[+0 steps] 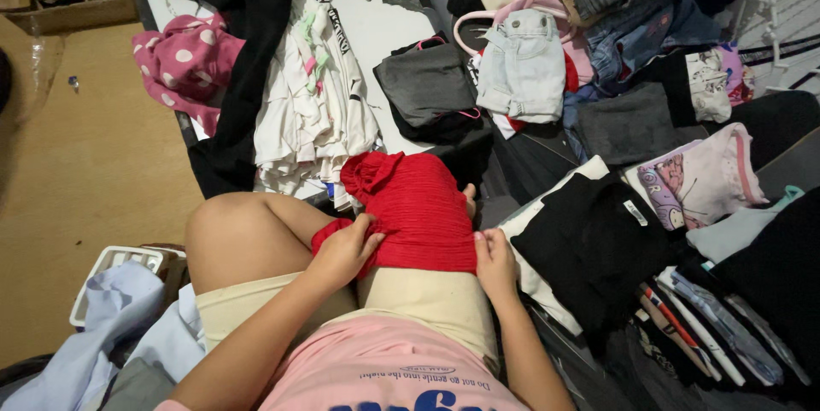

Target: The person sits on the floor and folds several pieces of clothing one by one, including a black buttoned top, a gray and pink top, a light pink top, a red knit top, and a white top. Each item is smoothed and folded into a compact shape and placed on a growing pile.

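Red ribbed garment (pixel 416 210) lay spread across the person's lap, left hand (pixel 343 250) pinched shut on its left edge, right hand (pixel 494 259) clamped on its right edge, black folded clothes (pixel 598 244) just beside, white shirts (pixel 314 103) beyond.

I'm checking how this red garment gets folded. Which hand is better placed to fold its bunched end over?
Likely the left hand: its fingers already pinch the bunched edge of the red garment on the lap. The right hand only presses the opposite, flat edge.
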